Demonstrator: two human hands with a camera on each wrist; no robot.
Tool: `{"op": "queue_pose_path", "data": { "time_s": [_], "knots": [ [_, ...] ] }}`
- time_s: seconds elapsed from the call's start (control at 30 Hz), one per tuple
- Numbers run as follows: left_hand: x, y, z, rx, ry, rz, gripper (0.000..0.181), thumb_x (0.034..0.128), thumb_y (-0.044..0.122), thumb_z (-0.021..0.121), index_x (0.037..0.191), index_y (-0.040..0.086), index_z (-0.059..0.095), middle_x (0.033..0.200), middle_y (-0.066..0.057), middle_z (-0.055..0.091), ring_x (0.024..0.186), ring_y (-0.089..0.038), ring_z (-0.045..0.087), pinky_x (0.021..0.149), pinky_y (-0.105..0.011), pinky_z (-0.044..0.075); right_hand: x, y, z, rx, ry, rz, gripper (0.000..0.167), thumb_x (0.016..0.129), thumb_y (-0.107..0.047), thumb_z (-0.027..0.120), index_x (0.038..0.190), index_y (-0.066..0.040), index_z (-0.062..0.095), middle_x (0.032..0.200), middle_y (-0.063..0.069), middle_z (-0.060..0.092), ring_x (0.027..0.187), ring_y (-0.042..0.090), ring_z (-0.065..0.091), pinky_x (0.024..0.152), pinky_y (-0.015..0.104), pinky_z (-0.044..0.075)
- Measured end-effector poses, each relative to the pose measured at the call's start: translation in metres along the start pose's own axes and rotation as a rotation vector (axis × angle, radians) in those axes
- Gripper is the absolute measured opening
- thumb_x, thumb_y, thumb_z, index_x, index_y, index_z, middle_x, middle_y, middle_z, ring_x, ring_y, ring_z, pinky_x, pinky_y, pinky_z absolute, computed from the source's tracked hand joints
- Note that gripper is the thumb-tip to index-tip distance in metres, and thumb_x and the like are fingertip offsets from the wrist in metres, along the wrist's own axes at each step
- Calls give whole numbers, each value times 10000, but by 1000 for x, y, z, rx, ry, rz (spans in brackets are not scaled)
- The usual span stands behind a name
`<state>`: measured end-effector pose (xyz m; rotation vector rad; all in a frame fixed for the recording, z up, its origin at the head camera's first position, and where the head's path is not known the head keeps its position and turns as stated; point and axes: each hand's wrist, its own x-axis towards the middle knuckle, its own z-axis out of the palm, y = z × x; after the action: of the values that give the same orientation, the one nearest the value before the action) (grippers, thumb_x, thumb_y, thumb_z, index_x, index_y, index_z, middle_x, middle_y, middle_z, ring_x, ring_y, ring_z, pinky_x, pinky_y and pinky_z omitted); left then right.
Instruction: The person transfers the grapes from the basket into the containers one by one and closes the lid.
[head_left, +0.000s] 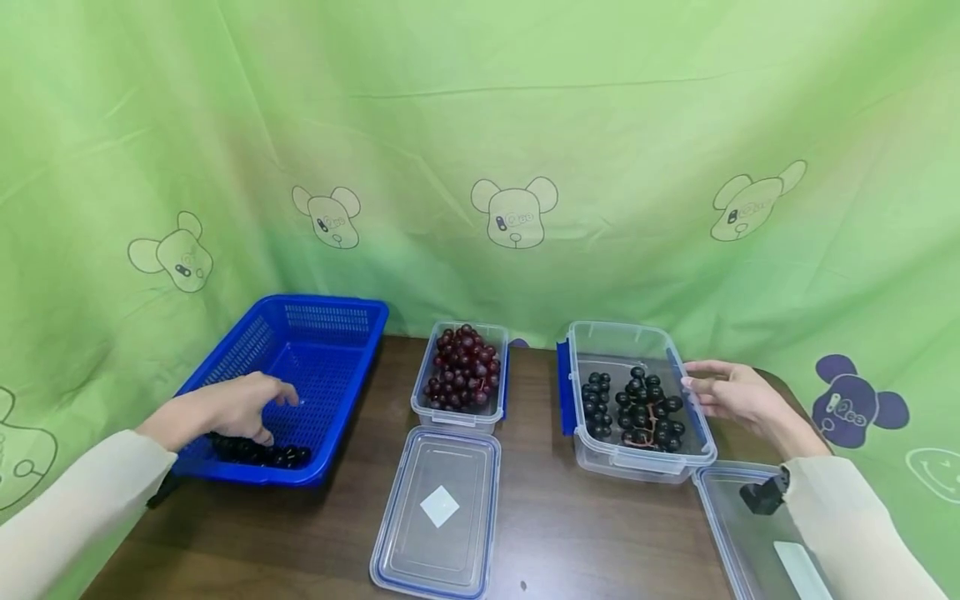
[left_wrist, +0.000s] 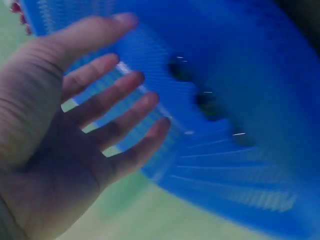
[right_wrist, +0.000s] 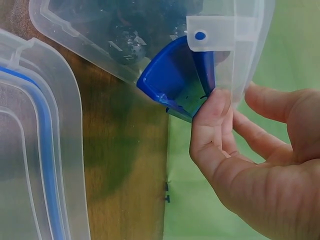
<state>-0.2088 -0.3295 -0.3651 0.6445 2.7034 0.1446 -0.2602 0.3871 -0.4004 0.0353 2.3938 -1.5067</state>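
Over the near left part of the blue basket (head_left: 300,483), my left hand (head_left: 240,404) hovers with spread fingers above a bunch of black grapes (head_left: 288,456). The left wrist view shows that hand (left_wrist: 95,110) holding nothing, with a few dark grapes (left_wrist: 212,105) beside it in the basket. My right hand (head_left: 738,400) is at the right side of the larger clear container (head_left: 645,458), which holds bunches of black grapes (head_left: 641,408). In the right wrist view, the thumb and fingers of my right hand (right_wrist: 260,145) grip the container's wall by its blue latch (right_wrist: 170,75).
A smaller clear container (head_left: 453,419) of dark red grapes (head_left: 463,367) stands between basket and larger container. One lid (head_left: 465,554) lies in front of it on the brown table (head_left: 600,550); another lid (head_left: 757,533) lies at the right under my forearm. A green curtain (head_left: 420,108) hangs behind.
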Motion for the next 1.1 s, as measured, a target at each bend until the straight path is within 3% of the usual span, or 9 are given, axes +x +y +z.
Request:
{"op": "queue_pose_path", "data": {
  "time_s": [0.13,0.23,0.4,0.57,0.63,0.7,0.83,0.97,1.1],
  "knots": [
    [-9,-18,9,-109,27,25,597,769,188,918,1300,48,683,1283,-174,717,1203,-418,664,948,-550,592,-1,0,0,8,-4,-6,677,1072,-145,594,1568,156,243,919,-123,710,827,27,692,797,236,627],
    [-13,-24,9,-147,22,15,633,751,196,925,1312,44,675,1314,-180,702,1212,-419,653,942,-548,591,-1,-1,0,10,-3,-3,682,1070,-150,599,1567,155,245,920,-121,709,828,30,693,799,234,626],
    [-17,-25,7,-167,-59,-28,634,737,157,924,1312,55,678,1349,-189,678,1249,-417,621,943,-521,590,-2,-1,-2,-1,2,6,685,1074,-158,590,1580,140,237,934,-126,701,843,27,690,816,231,624],
    [-15,-25,13,-195,-106,-90,627,756,45,885,1341,44,658,1432,-264,602,1081,-309,599,790,-370,544,-3,-2,-3,-5,11,1,682,1075,-160,589,1578,144,242,933,-123,700,838,28,686,809,233,624],
    [-13,-25,18,-198,-110,-113,623,765,12,865,1350,59,657,1463,-279,578,1091,-316,587,797,-372,525,-3,-2,-3,-4,15,-1,682,1074,-163,593,1576,143,248,926,-121,699,830,28,683,803,234,624],
    [-12,-25,23,-179,-106,-117,605,770,-8,852,1340,84,670,1466,-278,582,1201,-389,603,869,-448,565,-3,-2,-2,-4,15,-2,684,1072,-167,598,1577,140,253,925,-123,700,828,27,683,801,235,624],
    [-11,-27,31,-114,-73,-83,517,746,-11,863,1212,176,741,1364,-198,676,1326,-480,574,985,-579,556,-3,-2,1,1,14,-1,675,1071,-161,599,1577,135,263,922,-125,696,823,29,678,799,239,624],
    [-11,-29,35,-99,-38,-8,429,721,-1,884,1078,214,782,1209,-72,762,1222,-386,662,966,-548,582,-3,-1,3,2,18,3,673,1074,-156,592,1580,136,258,921,-126,693,818,26,674,794,235,622],
    [-12,-30,39,-86,-5,26,389,730,27,904,1064,201,804,1167,-32,790,1199,-359,695,966,-534,598,-1,0,2,-5,15,3,683,1078,-172,589,1585,133,247,923,-130,691,818,22,672,793,229,621]
  ]
}}
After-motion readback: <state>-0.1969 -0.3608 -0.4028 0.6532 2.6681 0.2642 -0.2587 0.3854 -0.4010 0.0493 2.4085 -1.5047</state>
